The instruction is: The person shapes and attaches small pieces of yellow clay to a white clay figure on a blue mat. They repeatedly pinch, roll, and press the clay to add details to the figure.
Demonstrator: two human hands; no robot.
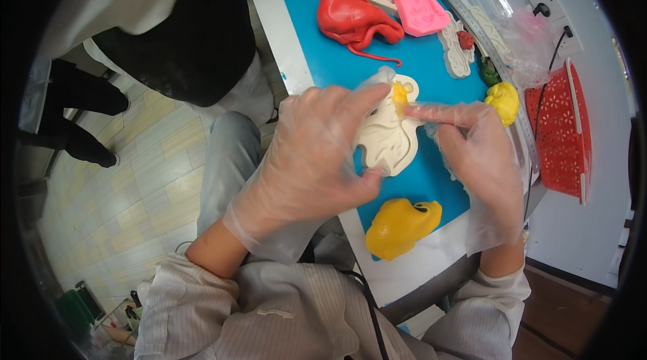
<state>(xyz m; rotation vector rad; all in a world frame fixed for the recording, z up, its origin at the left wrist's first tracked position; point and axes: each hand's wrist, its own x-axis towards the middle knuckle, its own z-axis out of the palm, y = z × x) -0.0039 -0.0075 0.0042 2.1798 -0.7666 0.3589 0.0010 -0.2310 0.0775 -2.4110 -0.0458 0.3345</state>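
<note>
My left hand (318, 153), in a clear plastic glove, grips a cream-coloured mould (391, 132) with recessed shapes by its left edge. My right hand (470, 143), gloved the same way, has its index finger stretched out. That fingertip touches the mould beside a small piece of yellow clay-like material (401, 91) in its upper hollow. A larger lump of darker yellow material (399, 228) lies nearer to me. Beyond the mould rests a big red lump (349, 11) with a thin tail. All of these are over a blue mat (326, 64).
Past the red lump lie a pink mould (419, 9) and a pale mould (453, 47) bearing a small red piece. A bright yellow lump (502, 102) sits by a metal ruler (455, 1). A red perforated basket (561, 132) stands at right. Another person (177, 31) is at upper left.
</note>
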